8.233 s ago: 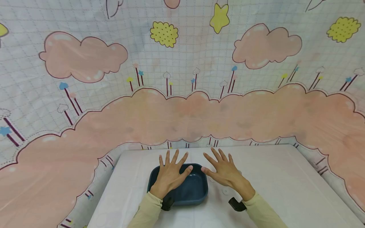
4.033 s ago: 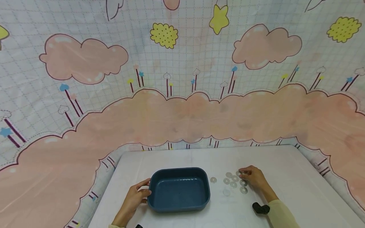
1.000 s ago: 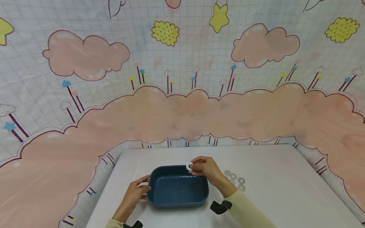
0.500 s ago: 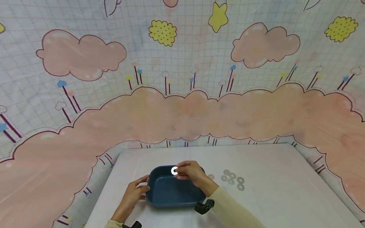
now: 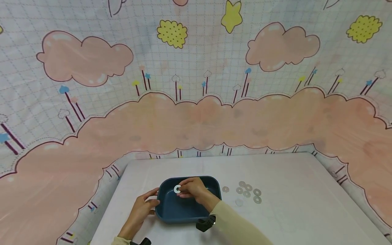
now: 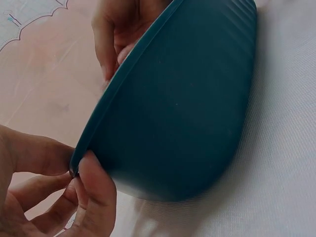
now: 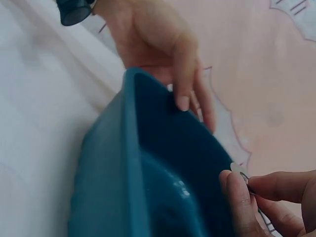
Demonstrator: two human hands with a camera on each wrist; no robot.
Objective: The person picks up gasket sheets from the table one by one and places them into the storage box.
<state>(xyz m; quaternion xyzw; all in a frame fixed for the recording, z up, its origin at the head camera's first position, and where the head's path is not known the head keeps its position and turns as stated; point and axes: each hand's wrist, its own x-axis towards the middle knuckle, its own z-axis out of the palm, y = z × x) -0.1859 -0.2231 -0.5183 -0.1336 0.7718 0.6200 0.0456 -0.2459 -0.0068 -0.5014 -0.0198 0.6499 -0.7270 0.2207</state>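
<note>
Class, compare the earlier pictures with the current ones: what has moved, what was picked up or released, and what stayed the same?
The right hand left the group of washers on the table, pinched one washer and carried it leftward until it was over the blue tray. The left hand keeps its grip on the tray's left rim. The tray and the other washers have hardly shifted.

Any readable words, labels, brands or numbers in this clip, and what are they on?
None can be read.
The blue tray, the washer pinched by the right hand, the loose washers on the table and the backdrop cloth bear no text; the cloth shows only cartoon clouds and stars.
</note>
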